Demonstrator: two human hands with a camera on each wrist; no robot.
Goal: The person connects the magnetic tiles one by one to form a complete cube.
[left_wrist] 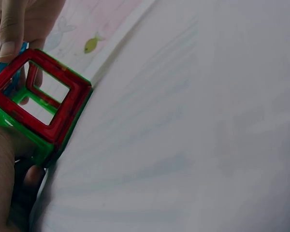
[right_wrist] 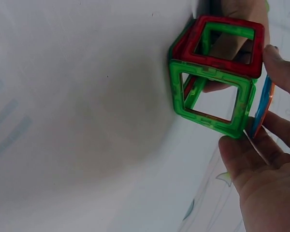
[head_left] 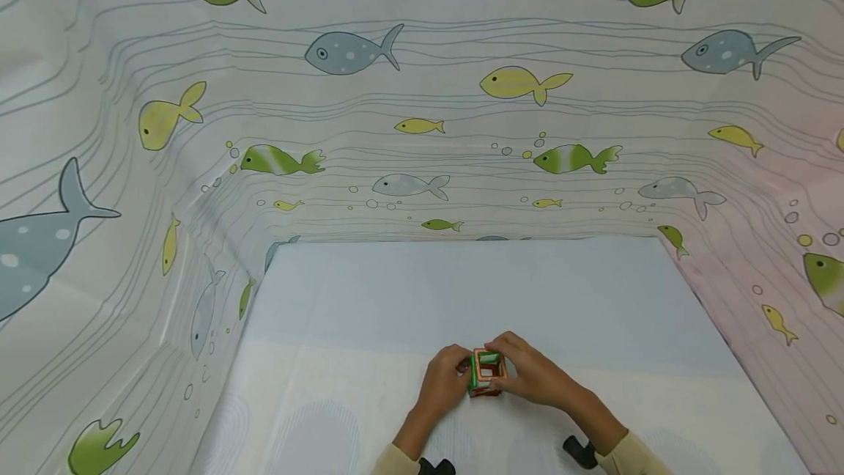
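A cube of square magnetic tiles with open centres (head_left: 472, 381) stands on the white surface between the two hands. In the right wrist view it shows a green tile (right_wrist: 208, 123) and a red tile (right_wrist: 225, 63). My left hand (head_left: 443, 381) grips the cube's left side with curled fingers, partly hidden by the tiles. With thumb and fingers, my right hand (head_left: 537, 376) pinches a separate-looking tile, blue and orange at its edge (right_wrist: 264, 107). That tile sits tilted against the cube's top, with a narrow gap along one edge in the right wrist view.
The white table covering (head_left: 369, 292) spreads around the hands. Fish-printed sheeting (head_left: 422, 160) rises behind it and at both sides. Dark wrist devices (head_left: 580, 453) are strapped near both sleeves.
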